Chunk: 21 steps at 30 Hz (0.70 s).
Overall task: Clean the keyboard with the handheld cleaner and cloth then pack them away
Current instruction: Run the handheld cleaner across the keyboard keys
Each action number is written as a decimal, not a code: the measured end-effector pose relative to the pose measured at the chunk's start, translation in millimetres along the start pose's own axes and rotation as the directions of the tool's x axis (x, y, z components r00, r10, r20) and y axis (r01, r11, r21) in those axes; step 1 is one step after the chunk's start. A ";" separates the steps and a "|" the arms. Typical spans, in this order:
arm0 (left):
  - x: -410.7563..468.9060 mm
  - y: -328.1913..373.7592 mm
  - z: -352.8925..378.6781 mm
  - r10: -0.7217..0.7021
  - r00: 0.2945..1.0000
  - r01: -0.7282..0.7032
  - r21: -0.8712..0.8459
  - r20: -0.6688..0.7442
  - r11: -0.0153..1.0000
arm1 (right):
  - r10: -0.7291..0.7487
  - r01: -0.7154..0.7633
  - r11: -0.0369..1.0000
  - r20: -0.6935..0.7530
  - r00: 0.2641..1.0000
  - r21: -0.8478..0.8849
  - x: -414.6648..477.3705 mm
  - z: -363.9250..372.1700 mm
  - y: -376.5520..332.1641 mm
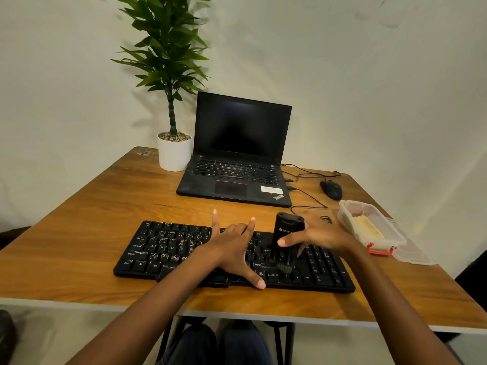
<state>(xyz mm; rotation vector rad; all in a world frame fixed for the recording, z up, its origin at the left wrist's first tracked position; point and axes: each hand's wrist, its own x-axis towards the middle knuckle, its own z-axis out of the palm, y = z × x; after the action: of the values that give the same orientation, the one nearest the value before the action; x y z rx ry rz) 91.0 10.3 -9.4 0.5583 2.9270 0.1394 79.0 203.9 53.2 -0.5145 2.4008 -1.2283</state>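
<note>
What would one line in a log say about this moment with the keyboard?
step: cleaning keys | right hand: grips handheld cleaner, brush tip on keyboard | left hand: spread flat on keyboard

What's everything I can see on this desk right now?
keyboard: one, black, front of table
handheld cleaner: one, black, upright on keyboard's right half
laptop: one, black, open, at back
potted plant: one, green in white pot, left of laptop
mouse: one, black, right of laptop
cables: several, black, beside laptop
plastic box: one, clear with red clip, right edge, something pale yellow inside
table: one, wooden brown
left hand: one, spread flat on keyboard
right hand: one, gripping handheld cleaner
</note>
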 end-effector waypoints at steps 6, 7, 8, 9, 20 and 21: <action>0.1 0.1 0.1 0.008 1.000 -0.008 0.002 0.000 1.000 | -0.033 0.035 0.998 0.034 0.999 -0.060 3.3 4.1 -2.1; -0.1 -0.1 0.2 0.006 1.000 -0.006 0.000 0.001 1.000 | -0.014 0.018 0.997 0.055 0.998 -0.072 3.8 2.8 -3.1; 0.2 -0.3 0.2 0.006 1.000 -0.006 -0.002 0.001 1.000 | -0.004 0.009 0.995 0.047 0.999 -0.100 4.8 1.7 -4.9; 0.5 -0.5 0.3 0.004 1.000 -0.004 -0.003 0.001 1.000 | -0.006 0.009 0.990 0.025 1.000 -0.137 6.5 1.2 -6.3; 1.1 -1.8 2.1 0.010 1.000 -0.010 -0.004 0.000 1.000 | -0.004 0.014 0.995 0.104 0.995 -0.103 9.0 -2.0 -7.4; 0.7 -1.8 2.3 0.010 1.000 -0.010 -0.005 -0.002 1.000 | 0.019 -0.008 0.996 0.123 0.992 -0.088 8.4 -2.9 -8.6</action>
<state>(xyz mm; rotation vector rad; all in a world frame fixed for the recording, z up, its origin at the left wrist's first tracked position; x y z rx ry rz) 90.1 9.1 -12.0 0.5718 2.9258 0.1486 71.6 197.1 60.4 -0.5826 2.3565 -1.0573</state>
